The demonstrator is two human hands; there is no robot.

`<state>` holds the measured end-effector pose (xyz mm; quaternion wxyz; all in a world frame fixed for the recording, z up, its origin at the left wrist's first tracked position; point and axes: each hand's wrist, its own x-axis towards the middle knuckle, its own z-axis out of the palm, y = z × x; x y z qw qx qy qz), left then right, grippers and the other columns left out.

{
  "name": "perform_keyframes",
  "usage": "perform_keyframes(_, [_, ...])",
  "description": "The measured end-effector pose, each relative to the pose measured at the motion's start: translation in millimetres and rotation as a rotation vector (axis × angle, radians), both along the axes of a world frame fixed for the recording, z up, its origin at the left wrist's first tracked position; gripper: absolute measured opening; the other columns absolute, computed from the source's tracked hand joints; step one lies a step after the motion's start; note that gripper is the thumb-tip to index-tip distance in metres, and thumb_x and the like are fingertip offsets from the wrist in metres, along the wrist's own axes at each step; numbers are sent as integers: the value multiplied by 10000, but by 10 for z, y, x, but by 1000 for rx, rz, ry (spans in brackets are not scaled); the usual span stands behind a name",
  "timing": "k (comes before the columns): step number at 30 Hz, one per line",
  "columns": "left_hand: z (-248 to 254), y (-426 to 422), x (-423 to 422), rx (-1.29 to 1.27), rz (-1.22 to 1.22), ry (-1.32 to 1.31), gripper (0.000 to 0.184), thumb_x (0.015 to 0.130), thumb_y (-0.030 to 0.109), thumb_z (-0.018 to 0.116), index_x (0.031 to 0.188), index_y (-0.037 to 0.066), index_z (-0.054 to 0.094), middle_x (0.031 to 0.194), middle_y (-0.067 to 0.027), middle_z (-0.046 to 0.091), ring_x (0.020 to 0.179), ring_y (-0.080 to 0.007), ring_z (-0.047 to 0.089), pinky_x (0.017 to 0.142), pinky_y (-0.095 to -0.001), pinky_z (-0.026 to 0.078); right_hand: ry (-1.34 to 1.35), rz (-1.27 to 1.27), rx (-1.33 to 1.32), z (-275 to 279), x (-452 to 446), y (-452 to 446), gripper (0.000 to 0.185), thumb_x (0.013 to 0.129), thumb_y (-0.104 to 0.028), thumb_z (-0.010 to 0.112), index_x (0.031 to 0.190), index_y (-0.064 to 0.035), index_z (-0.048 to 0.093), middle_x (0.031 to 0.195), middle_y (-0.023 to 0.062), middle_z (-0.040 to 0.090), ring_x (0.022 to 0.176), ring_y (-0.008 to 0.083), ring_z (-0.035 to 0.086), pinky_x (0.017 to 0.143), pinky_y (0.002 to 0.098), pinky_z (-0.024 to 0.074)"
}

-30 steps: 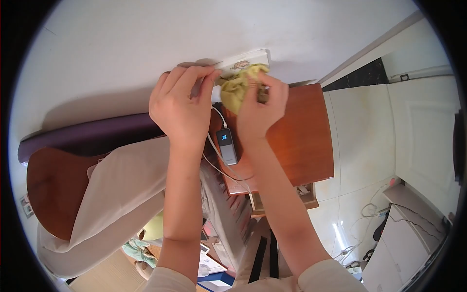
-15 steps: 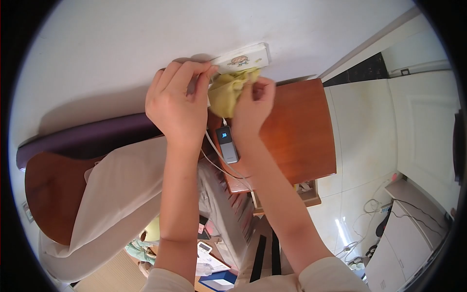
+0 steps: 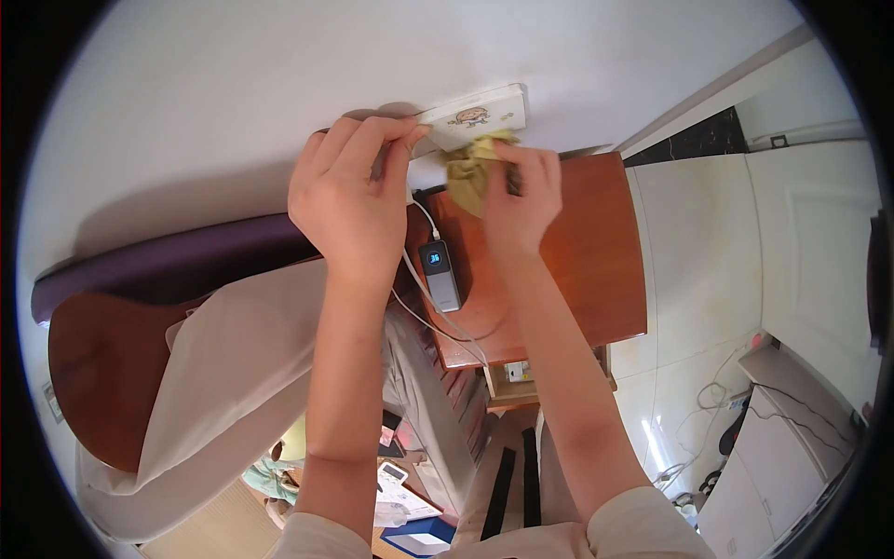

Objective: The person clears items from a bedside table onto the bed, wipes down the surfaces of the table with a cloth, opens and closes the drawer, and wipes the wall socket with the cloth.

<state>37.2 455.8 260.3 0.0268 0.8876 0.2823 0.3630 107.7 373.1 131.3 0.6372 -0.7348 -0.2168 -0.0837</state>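
A thin white panel with a cartoon figure (image 3: 477, 115) is up against the wall. My left hand (image 3: 352, 191) is closed, thumb and fingers pinching the panel's left end. A crumpled yellow cloth (image 3: 468, 183) is gripped in my right hand (image 3: 523, 200), its upper part touching or very near the panel's lower edge. Below my hands, a grey power bank (image 3: 440, 276) lies on the brown wooden nightstand (image 3: 591, 247), its lit display reading 36 and a white cable plugged into its top.
An open drawer (image 3: 512, 380) juts from the nightstand's near side. White cables (image 3: 421, 291) run down its left. A purple headboard (image 3: 177, 256) and pale bedding (image 3: 233, 363) are at left. A white cabinet (image 3: 768, 456) with loose cords stands at lower right.
My right hand and the yellow cloth have moved right along the panel's lower edge. My left hand and the panel have shifted slightly right in view. The power bank shows more fully.
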Motion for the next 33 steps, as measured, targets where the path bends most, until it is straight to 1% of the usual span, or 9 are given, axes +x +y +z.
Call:
perform_keyframes(2, [35,-24,9,-7,11,10,107,706,70,779,768,117,706,733,21,641,637,-181,536,577,-301,446,178,-34,77,56,-6,-89,272,757,44,718,969,-128,719,884,41,605,800,210,587,644,310,493])
perform_keyframes(6, [-4,-5,18,34,-14,-25,103,709,75,777,770,119,706,720,21,636,639,-182,546,575,-307,451,-336,22,160,524,41,80,283,727,53,726,936,-137,740,851,7,612,746,198,574,613,289,483])
perform_keyframes(11, [19,-6,-9,35,-18,13,106,716,66,762,789,124,711,715,14,630,648,-190,556,583,-308,457,-51,36,82,205,-140,119,241,761,28,716,948,-123,730,814,28,589,697,209,564,590,308,481])
perform_keyframes(15, [9,12,-27,27,-40,18,115,715,66,758,800,132,721,704,9,619,643,-190,550,580,-308,455,-163,25,168,323,-145,165,245,762,39,718,950,-119,723,793,36,573,698,214,571,578,309,481])
perform_keyframes(18, [-1,24,-31,58,-39,24,116,712,71,761,801,133,722,695,8,611,636,-191,544,571,-309,449,-164,68,48,147,-141,108,220,787,60,715,949,-87,724,815,43,591,683,174,600,577,273,491])
perform_keyframes(22, [-1,28,-38,52,-46,39,115,715,66,760,803,130,723,695,7,610,630,-193,539,567,-311,447,-257,72,123,382,-136,198,225,752,54,715,935,-75,694,781,56,573,673,230,575,577,316,485])
perform_keyframes(26, [27,44,-27,65,-68,48,110,719,60,764,798,125,724,697,8,616,621,-190,533,560,-306,444,-66,26,138,211,-183,173,220,757,47,712,936,-79,697,782,54,584,663,232,583,566,324,488])
perform_keyframes(30, [-5,25,-13,-22,-58,0,121,711,41,775,795,111,724,711,6,639,615,-180,535,561,-291,444,-194,-1,191,374,-211,253,247,755,64,720,954,-81,702,795,59,597,662,220,589,550,313,483])
perform_keyframes(33, [-40,58,-7,28,-102,-24,124,709,36,784,796,101,724,722,2,653,617,-176,542,567,-284,448,-88,15,225,295,-193,209,274,745,47,715,974,-102,695,809,51,595,671,235,587,549,328,488])
